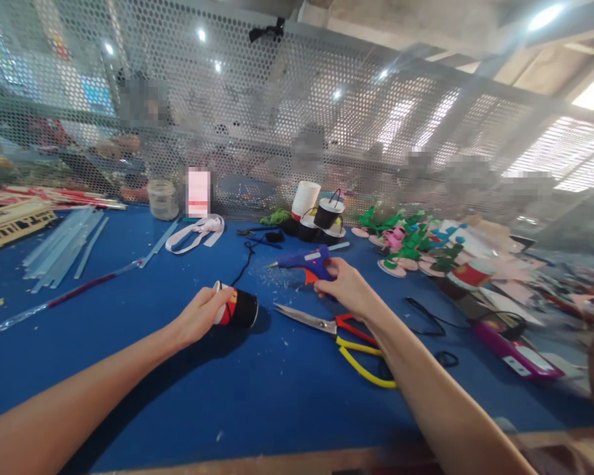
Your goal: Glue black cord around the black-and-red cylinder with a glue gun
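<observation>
My left hand grips a small paper cup lying on its side on the blue table; the cup is wrapped in black with a red and white part. My right hand is closed around the handle of a blue glue gun, whose nozzle points left just above the table. Scissors with red and yellow handles lie between the two hands, partly under my right forearm.
Glue sticks lie at the far left, with a jar and white ribbon behind. Black-wrapped cups and green and pink craft pieces crowd the right. A phone lies at the right. A perforated metal screen backs the table.
</observation>
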Action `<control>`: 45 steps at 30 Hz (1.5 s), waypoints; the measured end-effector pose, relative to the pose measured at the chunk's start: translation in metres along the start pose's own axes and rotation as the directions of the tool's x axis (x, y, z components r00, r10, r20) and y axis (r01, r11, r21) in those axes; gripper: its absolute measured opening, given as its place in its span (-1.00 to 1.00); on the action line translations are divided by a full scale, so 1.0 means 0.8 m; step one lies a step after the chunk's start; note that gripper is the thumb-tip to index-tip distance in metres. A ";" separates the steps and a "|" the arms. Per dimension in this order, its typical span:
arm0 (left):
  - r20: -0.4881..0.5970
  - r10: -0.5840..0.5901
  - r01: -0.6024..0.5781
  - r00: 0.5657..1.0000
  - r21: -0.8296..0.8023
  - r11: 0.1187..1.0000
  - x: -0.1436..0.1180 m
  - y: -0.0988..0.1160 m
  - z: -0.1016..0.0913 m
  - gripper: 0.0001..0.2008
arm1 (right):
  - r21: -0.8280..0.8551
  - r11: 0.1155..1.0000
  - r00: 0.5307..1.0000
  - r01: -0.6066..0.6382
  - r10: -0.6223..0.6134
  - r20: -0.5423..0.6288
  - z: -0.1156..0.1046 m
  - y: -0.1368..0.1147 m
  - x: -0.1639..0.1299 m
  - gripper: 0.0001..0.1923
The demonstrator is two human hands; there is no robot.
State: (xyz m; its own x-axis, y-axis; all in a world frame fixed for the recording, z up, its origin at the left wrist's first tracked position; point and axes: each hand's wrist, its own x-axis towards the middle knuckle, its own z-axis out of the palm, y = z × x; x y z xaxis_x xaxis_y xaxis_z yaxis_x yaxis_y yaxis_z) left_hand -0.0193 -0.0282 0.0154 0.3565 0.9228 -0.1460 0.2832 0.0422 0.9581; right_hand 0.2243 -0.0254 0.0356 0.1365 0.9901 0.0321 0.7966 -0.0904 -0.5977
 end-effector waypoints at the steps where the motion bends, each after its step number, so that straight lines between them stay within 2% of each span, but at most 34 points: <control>1: 0.001 -0.005 0.005 1.000 0.009 1.000 0.000 0.001 0.000 -0.60 | 0.078 0.996 0.999 0.037 -0.039 0.016 -0.003 -0.008 -0.008 -0.70; 3: 0.001 -0.005 0.005 1.000 0.035 0.999 0.001 0.001 -0.001 -0.60 | 0.311 0.946 0.989 0.087 -0.120 0.087 -0.004 -0.024 -0.023 -0.80; 5: -0.008 0.004 -0.004 1.000 0.063 0.998 0.003 0.000 -0.003 -0.60 | 0.435 0.896 0.974 0.086 -0.167 0.151 0.001 -0.036 -0.036 -0.82; 9: -0.006 0.029 -0.029 1.000 0.067 0.997 0.007 -0.002 -0.007 -0.61 | 0.474 0.874 0.959 0.107 -0.216 0.182 0.018 -0.047 -0.057 -0.81; 12: -0.016 0.018 -0.017 1.000 0.033 0.999 0.008 -0.003 -0.007 -0.61 | 0.401 0.908 0.965 0.120 -0.202 0.169 0.027 -0.047 -0.069 -0.84; 15: -0.006 0.007 -0.007 1.000 0.005 1.000 0.008 -0.003 -0.006 -0.61 | 0.230 0.948 0.962 0.219 -0.250 0.112 0.030 -0.046 -0.078 -0.82; 18: 0.009 0.007 -0.007 1.000 -0.017 1.000 0.007 -0.003 -0.005 -0.61 | 0.104 0.928 0.933 0.357 -0.360 0.021 0.034 -0.044 -0.081 -0.83; 21: -0.005 0.008 -0.008 1.000 -0.011 1.000 0.007 -0.003 -0.005 -0.63 | 0.079 0.895 0.898 0.438 -0.440 0.013 0.037 -0.041 -0.079 -0.86; 36: -0.038 -0.016 0.016 0.999 -0.015 1.000 0.010 -0.005 -0.001 -0.63 | -0.004 0.874 0.867 0.487 -0.482 0.123 0.031 -0.044 -0.090 -0.86; 41: -0.027 -0.004 0.004 1.000 -0.012 1.000 0.008 -0.002 -0.001 -0.63 | -0.051 0.863 0.863 0.502 -0.497 0.087 0.033 -0.042 -0.092 -0.88; 45: -0.030 -0.007 0.007 1.000 -0.005 1.000 0.007 0.000 0.001 -0.64 | -0.042 0.839 0.836 0.543 -0.536 0.118 0.034 -0.039 -0.093 -0.89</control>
State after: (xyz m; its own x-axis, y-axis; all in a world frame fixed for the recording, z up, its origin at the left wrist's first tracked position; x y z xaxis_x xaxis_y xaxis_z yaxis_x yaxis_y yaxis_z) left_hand -0.0168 -0.0231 0.0147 0.3278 0.9335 -0.1450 0.2809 0.0503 0.9584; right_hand 0.1730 -0.0932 0.0302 -0.3820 0.8890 0.2525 0.7667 0.4574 -0.4504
